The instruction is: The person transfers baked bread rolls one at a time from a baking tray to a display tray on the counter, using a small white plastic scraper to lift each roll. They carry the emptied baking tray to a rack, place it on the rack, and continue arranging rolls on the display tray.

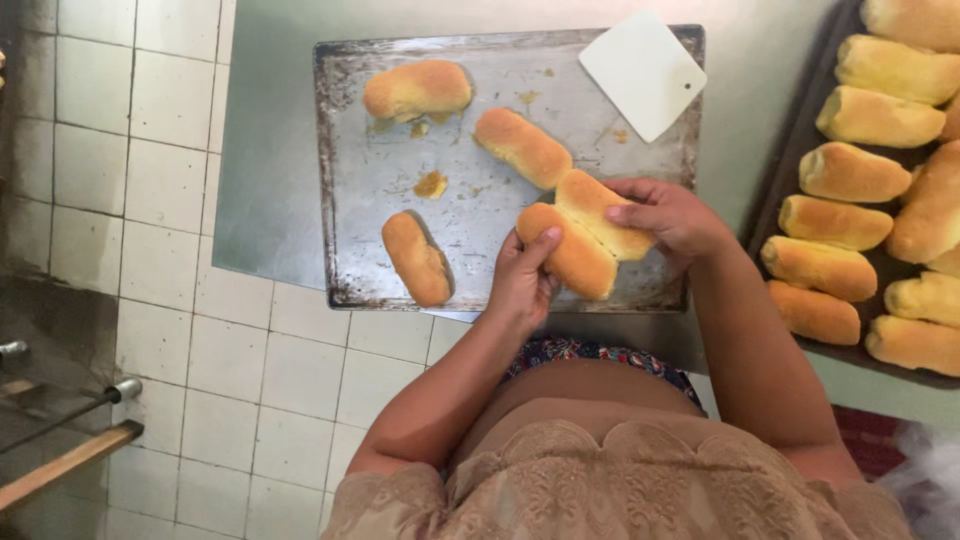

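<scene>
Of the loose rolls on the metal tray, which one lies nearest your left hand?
The roll at the tray's front edge, just left of the left hand. The other two loose rolls lie farther back.

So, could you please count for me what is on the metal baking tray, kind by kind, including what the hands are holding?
Loose bread rolls lying on the tray: 3 ()
Joined rolls held by the left hand and right hand: 2 ()
White plastic scraper: 1
Total: 6
</scene>
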Tool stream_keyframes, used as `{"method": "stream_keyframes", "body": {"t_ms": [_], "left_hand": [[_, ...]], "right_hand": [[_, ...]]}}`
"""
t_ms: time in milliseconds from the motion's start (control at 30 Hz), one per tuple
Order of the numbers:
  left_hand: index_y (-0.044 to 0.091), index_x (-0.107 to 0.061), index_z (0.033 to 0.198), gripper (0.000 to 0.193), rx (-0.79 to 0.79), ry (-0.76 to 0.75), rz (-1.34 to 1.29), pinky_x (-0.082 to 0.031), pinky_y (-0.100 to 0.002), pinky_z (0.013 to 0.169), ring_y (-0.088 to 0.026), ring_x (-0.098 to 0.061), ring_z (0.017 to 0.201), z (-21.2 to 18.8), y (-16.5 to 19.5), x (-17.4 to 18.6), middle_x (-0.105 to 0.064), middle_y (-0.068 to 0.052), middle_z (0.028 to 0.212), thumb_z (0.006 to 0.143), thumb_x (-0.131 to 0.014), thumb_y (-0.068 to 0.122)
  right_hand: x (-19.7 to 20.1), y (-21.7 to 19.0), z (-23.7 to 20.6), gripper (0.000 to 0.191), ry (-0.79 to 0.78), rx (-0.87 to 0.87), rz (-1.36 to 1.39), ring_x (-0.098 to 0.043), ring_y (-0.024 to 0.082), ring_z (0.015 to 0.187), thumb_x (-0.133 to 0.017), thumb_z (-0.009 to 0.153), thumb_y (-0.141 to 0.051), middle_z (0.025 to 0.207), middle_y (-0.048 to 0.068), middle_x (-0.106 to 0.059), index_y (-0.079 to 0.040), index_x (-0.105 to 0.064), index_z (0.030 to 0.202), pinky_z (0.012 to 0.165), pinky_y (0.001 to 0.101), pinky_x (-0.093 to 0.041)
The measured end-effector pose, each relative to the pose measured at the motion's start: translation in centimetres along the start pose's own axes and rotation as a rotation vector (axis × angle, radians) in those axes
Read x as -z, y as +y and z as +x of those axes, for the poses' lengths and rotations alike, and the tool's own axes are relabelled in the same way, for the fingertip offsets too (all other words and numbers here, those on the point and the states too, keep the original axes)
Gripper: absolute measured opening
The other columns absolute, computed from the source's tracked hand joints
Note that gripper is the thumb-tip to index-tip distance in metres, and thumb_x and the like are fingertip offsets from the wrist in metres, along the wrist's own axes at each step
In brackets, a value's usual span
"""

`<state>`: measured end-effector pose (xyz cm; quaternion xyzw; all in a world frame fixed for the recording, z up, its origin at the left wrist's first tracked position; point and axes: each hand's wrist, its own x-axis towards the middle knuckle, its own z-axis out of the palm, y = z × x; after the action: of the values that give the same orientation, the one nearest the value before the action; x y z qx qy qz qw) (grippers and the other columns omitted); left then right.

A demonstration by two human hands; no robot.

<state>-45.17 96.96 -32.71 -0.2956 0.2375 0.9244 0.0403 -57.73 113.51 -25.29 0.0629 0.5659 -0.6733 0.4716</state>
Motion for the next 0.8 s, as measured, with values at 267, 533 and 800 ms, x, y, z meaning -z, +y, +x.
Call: {"method": "stream_keyframes", "body": {"t_ms": [267,533,800], "left_hand": [[0.006,-0.055,0.131,0.044,-0.174,0.065,0.062,-0.057,-0.033,0.091,-0.015,-0.066,0.104,-0.5,2.9,2.4,-0.066,-0.005,0.116,0.092,-0.076,0.011],[-0.001,-0.044,0.152,0.074,-0.748,0.061,1.381,-0.046,-0.04,0.106,-0.031,-0.053,0.124,-1.5,9.2,3.5,-0.052,-0.018,0.13,0.091,-0.08,0.022],[0.013,-0.063,0.141,0.058,-0.545,0.416,1.886,-0.05,-0.045,0.102,-0.033,-0.056,0.121,-3.5,17.5,8.7,-0.057,-0.011,0.129,0.094,-0.075,0.046]], "right_hand": [[2.6,-1.6,0.4,0.056,0.133,0.075,-0.258,-0.066,0.014,0.105,-0.073,0.089,-0.022,0.122,0.007,-0.07,0.0,-0.062,0.139,0.091,0.0307,-0.052],[0.3,-1.7,-0.9,0.05,0.519,0.411,-1.331,-0.066,0.035,0.112,-0.081,0.092,-0.026,0.127,0.021,-0.068,-0.005,-0.068,0.135,0.092,0.0439,-0.051],[-6.9,2.3,1.3,0.046,0.404,0.192,-1.215,-0.073,0.03,0.093,-0.069,0.093,-0.043,0.112,0.014,-0.075,-0.013,-0.07,0.128,0.084,0.0444,-0.057]]}}
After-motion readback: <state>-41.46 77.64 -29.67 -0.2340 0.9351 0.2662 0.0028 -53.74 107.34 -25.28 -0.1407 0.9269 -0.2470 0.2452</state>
